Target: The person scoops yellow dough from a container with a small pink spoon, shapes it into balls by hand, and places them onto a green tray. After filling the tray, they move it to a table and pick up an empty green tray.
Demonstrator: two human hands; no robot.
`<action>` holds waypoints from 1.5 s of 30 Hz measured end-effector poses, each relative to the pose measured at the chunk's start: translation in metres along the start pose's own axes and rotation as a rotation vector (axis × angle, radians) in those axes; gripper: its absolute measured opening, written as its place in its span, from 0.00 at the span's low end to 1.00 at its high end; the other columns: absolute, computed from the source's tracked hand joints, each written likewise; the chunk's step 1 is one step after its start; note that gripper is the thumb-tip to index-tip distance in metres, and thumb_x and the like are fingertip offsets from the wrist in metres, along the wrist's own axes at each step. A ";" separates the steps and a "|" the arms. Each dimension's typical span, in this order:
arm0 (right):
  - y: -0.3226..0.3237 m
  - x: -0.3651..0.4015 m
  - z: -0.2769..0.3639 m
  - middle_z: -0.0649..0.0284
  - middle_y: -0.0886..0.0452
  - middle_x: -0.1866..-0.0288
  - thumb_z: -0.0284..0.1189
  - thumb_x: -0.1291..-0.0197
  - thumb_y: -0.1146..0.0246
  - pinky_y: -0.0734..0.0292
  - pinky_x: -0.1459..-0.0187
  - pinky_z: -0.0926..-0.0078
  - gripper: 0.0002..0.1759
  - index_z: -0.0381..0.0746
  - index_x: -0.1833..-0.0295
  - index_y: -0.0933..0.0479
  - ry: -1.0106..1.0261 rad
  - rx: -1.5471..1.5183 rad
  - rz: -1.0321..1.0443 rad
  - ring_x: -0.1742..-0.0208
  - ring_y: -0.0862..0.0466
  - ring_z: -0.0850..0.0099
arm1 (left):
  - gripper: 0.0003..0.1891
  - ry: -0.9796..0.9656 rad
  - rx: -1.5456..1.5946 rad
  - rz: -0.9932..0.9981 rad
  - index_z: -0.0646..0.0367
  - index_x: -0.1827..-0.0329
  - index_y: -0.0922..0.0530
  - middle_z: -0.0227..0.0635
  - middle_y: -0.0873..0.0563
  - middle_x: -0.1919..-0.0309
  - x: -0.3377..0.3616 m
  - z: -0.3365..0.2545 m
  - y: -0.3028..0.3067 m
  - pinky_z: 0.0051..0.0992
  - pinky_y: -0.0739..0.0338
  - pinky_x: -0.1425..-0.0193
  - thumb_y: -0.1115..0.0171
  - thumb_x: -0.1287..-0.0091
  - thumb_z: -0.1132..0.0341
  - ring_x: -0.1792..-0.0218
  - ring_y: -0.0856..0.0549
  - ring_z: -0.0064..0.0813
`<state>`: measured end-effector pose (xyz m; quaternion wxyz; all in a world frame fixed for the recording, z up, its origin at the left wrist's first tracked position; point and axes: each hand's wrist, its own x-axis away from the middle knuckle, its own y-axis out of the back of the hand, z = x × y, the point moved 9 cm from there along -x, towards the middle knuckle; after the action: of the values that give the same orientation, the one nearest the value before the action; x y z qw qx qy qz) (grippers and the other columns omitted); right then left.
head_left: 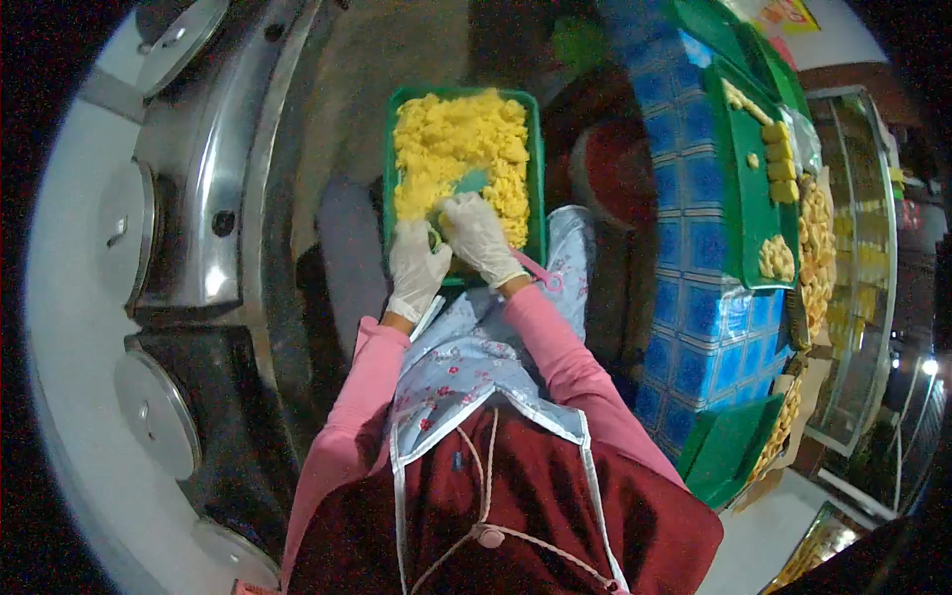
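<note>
Yellow crumbly dough-like mass (pixel 461 129) sits in a deep green rectangular plastic tray (pixel 537 169), in front of you at your knees, long sides running away from you. Mass is heaped at the far end and down the right side; a patch of green tray floor shows just beyond your right hand.

Both your hands are at the near end of the tray, side by side, in thin translucent whitish gloves. Left hand (pixel 416 260): near left corner, fingers curled in, narrow gap at the thumb; can't tell if it grips anything. Right hand (pixel 478 236): over the mass, fingers bent down and close to the left hand; fingertips hidden, so can't tell what they hold. Pink plastic handle with a looped end (pixel 540 274) sticks out beside your right wrist.

Tray's near edge is up against your pale blue floral apron (pixel 451 382). Pink sleeves on both arms.

To your right: table under blue checked plastic cloth (pixel 684 188). On it, a shallow green tray (pixel 744 213) with yellow blocks (pixel 780 164) in a row and a pile of small pale-yellow pieces (pixel 776 258). Heaped golden-brown pieces (pixel 816 258) just beyond that tray.

To your left: stainless-steel unit (pixel 213 178), round metal lids (pixel 159 412) along its outer side.
</note>
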<state>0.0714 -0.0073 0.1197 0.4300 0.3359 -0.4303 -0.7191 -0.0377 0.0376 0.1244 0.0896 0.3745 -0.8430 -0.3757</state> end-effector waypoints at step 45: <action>0.486 0.172 -0.315 0.44 0.15 0.51 0.30 0.59 0.27 0.19 0.51 0.54 0.41 0.39 0.34 0.30 -1.103 0.542 -0.442 0.50 0.14 0.49 | 0.20 -0.229 0.050 -0.001 0.64 0.51 0.23 0.52 0.23 0.58 -0.022 0.000 -0.038 0.46 0.27 0.49 0.32 0.43 0.63 0.54 0.22 0.54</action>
<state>0.4301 -0.3939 0.4138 -0.1116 0.0946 -0.6746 -0.7236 -0.0009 0.0368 0.1007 -0.0169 0.3314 -0.8567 -0.3949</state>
